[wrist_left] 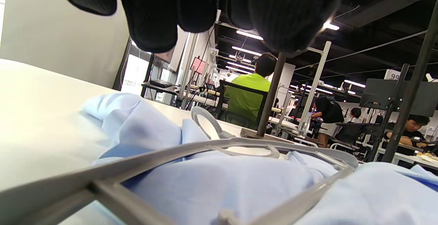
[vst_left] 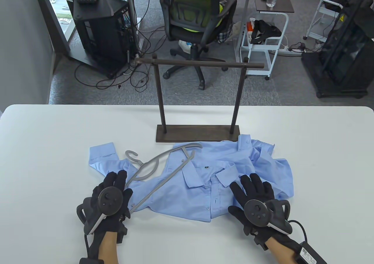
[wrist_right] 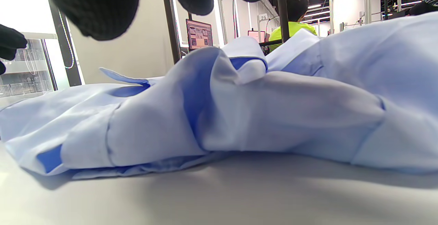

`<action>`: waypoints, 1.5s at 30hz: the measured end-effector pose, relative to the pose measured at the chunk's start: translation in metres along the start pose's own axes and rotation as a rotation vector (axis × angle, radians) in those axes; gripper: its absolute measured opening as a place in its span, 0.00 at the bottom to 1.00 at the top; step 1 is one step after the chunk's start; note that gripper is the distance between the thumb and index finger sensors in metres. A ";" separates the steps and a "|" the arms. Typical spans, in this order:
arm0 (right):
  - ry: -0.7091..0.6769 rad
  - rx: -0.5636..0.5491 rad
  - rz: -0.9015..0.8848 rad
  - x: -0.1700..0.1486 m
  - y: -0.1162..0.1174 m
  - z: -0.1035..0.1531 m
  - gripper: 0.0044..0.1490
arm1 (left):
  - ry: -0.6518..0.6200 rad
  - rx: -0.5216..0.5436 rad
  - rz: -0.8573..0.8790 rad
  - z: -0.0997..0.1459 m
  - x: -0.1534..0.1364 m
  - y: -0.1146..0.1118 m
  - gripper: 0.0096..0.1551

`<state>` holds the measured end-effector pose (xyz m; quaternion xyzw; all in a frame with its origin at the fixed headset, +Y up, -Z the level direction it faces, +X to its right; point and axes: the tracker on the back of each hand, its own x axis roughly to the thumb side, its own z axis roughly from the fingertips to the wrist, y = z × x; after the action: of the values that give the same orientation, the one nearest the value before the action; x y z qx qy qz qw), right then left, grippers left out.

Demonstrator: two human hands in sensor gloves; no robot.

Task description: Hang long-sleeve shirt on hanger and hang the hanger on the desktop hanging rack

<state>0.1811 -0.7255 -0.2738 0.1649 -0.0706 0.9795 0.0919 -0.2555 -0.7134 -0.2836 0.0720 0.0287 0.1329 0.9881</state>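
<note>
A light blue long-sleeve shirt (vst_left: 210, 179) lies crumpled on the white table (vst_left: 43, 164), collar toward me. A grey plastic hanger (vst_left: 163, 166) lies across its left part, hook pointing left. The dark wooden hanging rack (vst_left: 198, 97) stands just behind the shirt with its bar bare. My left hand (vst_left: 112, 192) hovers with straight fingers over the hanger's near end and the left sleeve, holding nothing. My right hand (vst_left: 252, 193) is spread flat over the shirt's right side. In the wrist views the shirt (wrist_right: 239, 115) and hanger (wrist_left: 205, 149) lie just under the fingers (wrist_left: 154, 9).
The table's far edge runs behind the rack. Beyond it stand an office chair (vst_left: 195, 21), a black computer stand (vst_left: 96, 27) and white carts (vst_left: 266, 39). A cable and a black box (vst_left: 309, 252) trail from my right wrist at the table's near right.
</note>
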 end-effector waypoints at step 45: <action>0.070 0.024 -0.002 -0.008 -0.002 -0.002 0.48 | 0.262 -0.003 -0.029 -0.022 -0.017 -0.024 0.28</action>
<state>0.1882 -0.7249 -0.2782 0.1314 -0.0555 0.9853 0.0934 -0.2669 -0.7381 -0.3089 0.0524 0.1582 0.1271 0.9778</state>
